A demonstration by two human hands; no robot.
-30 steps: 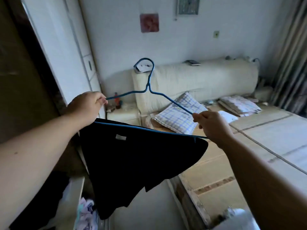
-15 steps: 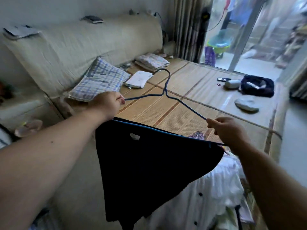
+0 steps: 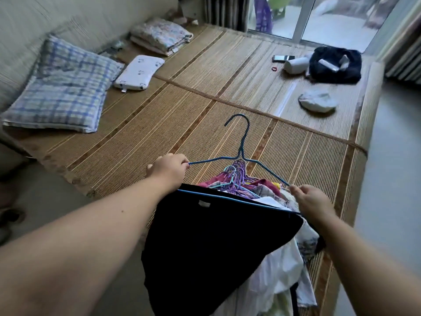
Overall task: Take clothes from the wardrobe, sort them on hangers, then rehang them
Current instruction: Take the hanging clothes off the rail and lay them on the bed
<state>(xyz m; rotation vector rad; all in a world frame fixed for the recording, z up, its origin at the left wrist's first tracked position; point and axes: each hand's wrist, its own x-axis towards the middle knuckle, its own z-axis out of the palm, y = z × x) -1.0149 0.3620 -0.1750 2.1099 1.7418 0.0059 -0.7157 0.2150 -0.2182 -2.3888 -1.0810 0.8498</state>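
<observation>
A blue wire hanger (image 3: 240, 142) lies nearly flat in the air, hook pointing away from me. A black garment (image 3: 211, 245) hangs from its lower bar. My left hand (image 3: 169, 168) grips the hanger's left end and my right hand (image 3: 312, 199) pinches its right end. Directly beneath is a pile of clothes on purple and teal hangers (image 3: 237, 176), resting on the near edge of the bed's woven mat (image 3: 159, 124).
A checked pillow (image 3: 61, 87), a small white pillow (image 3: 139, 73) and a folded blanket (image 3: 160, 35) lie at the bed's head. A dark bag (image 3: 335, 65), a phone (image 3: 283, 58) and a white cap (image 3: 317, 102) sit far right. Floor runs along both sides.
The view has swung from the wardrobe to the bed. Both hands have carried the hanger with the black garment over the pile of hung clothes and lowered it.
</observation>
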